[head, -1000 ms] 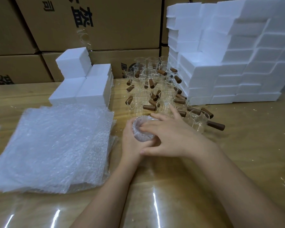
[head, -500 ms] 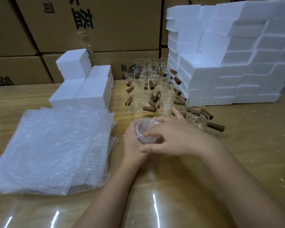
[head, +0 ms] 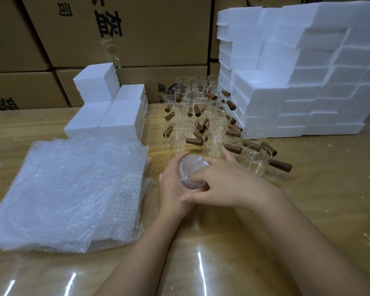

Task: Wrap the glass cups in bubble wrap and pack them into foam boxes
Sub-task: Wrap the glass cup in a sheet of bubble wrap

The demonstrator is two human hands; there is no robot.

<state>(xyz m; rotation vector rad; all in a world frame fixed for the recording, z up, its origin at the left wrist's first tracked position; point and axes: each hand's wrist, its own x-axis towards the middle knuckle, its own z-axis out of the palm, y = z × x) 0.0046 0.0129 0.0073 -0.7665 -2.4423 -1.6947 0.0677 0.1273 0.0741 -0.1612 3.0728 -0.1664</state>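
Observation:
A glass cup wrapped in bubble wrap (head: 190, 170) lies between both hands at the table's middle, its round end facing up toward me. My left hand (head: 171, 184) grips it from the left side. My right hand (head: 220, 184) lies over its right side, fingers curled onto the wrap. Behind them stand several bare glass cups (head: 203, 122) with brown wooden handles. A stack of bubble wrap sheets (head: 73, 189) lies to the left. White foam boxes are piled at the back left (head: 107, 110) and in a tall stack at the right (head: 303, 77).
Brown cardboard cartons (head: 137, 30) form a wall along the table's far edge. The glossy wooden table (head: 318, 199) stretches toward me and to the right. The nearest bare cup (head: 259, 161) stands just right of my right hand, its handle pointing right.
Both hands have turned the wrapped cup so more of its round end shows and lifted it slightly toward the bare cups. The right hand's fingers shifted across the wrap.

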